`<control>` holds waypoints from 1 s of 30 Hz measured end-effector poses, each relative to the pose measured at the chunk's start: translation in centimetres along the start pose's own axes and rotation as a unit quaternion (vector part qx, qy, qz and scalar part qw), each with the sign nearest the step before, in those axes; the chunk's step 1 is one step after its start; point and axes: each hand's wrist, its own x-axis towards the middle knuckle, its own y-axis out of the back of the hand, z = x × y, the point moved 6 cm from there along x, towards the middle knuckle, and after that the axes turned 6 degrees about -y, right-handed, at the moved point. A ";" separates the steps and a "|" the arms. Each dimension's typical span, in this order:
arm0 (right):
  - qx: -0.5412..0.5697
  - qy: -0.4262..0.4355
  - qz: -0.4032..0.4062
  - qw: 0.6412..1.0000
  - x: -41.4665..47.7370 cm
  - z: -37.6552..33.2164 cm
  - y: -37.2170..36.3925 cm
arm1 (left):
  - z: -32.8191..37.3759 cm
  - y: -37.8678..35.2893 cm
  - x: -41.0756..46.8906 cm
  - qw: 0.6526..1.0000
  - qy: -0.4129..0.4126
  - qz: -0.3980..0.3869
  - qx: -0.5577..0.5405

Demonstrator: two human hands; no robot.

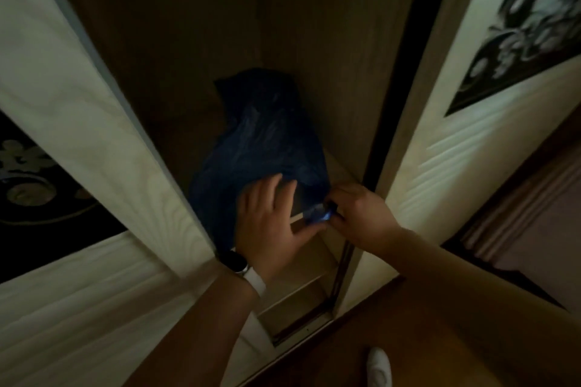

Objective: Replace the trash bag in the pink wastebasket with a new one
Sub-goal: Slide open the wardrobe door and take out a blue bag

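A dark blue trash bag (261, 135) lies spread on a shelf inside a dim wooden wardrobe. My left hand (270, 223), with a white-strapped watch on the wrist, rests flat on the bag's near edge, fingers spread. My right hand (358, 210) pinches a small rolled, shiny blue piece of bag material (317, 215) at the shelf's front right corner. The pink wastebasket is not in view.
Two sliding wardrobe doors flank the opening: a pale one on the left (94, 141) and one with a black floral panel on the right (490, 78). Lower shelves (301, 289) show beneath. Wooden floor (408, 324) and a white shoe (380, 367) lie below.
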 end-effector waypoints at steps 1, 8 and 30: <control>0.001 -0.010 0.007 1.000 -0.8 0.2 0.9 | 0.0 0.1 0.1 1.000 0.001 -0.011 0.007; 0.006 -0.066 0.006 0.998 -7.0 2.0 6.5 | 0.7 -0.3 2.2 0.994 -0.004 -0.079 0.074; -0.007 -0.215 0.037 0.976 -32.4 10.3 21.8 | 25.3 2.1 -3.9 0.987 -0.032 -0.145 -0.068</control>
